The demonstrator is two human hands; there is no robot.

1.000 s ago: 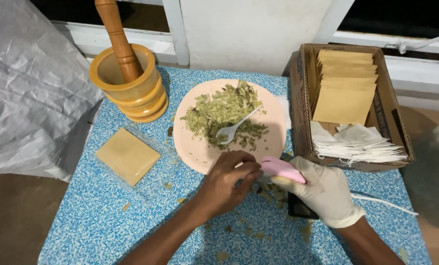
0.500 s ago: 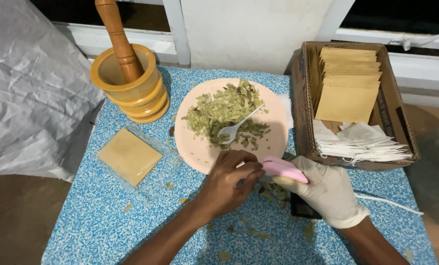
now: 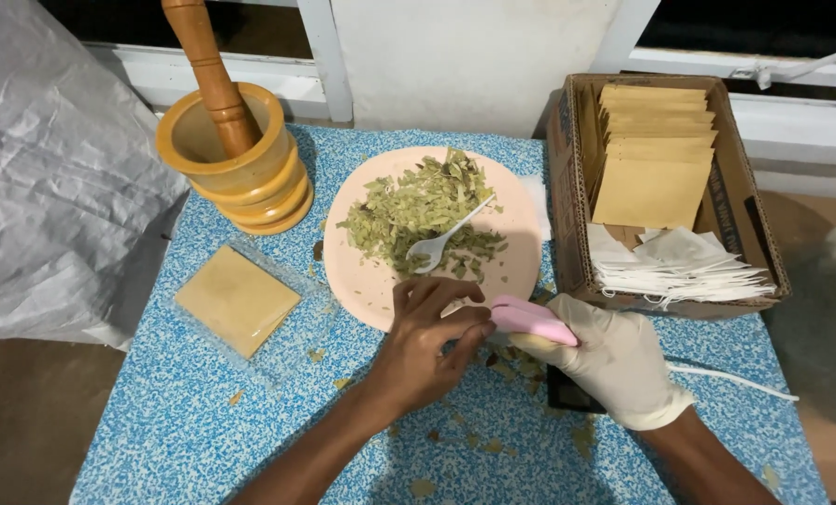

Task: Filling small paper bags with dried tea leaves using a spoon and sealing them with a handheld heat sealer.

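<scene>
My right hand [image 3: 619, 365], in a white glove, grips a pink handheld tool [image 3: 533, 321] just below the plate's near edge. My bare left hand [image 3: 423, 346] pinches at the tool's left end with thumb and fingers; whether anything small lies between them is hidden. Both hands hover over the blue speckled table [image 3: 184, 421]. The pale pink plate [image 3: 367, 281] holds a heap of dried green leaves [image 3: 418, 210] with a white plastic spoon [image 3: 441, 241] lying in it.
A wooden mortar [image 3: 236, 173] with its pestle [image 3: 208, 70] stands at the back left. A clear packet with a tan square [image 3: 236, 299] lies left of the plate. The cardboard box [image 3: 568, 196] holds brown envelopes [image 3: 656, 159] and white filter bags [image 3: 670, 266]. Leaf crumbs litter the tabletop.
Both hands stay together at the pink tool. My left fingers have shifted slightly at its end. The view has drifted a little.
</scene>
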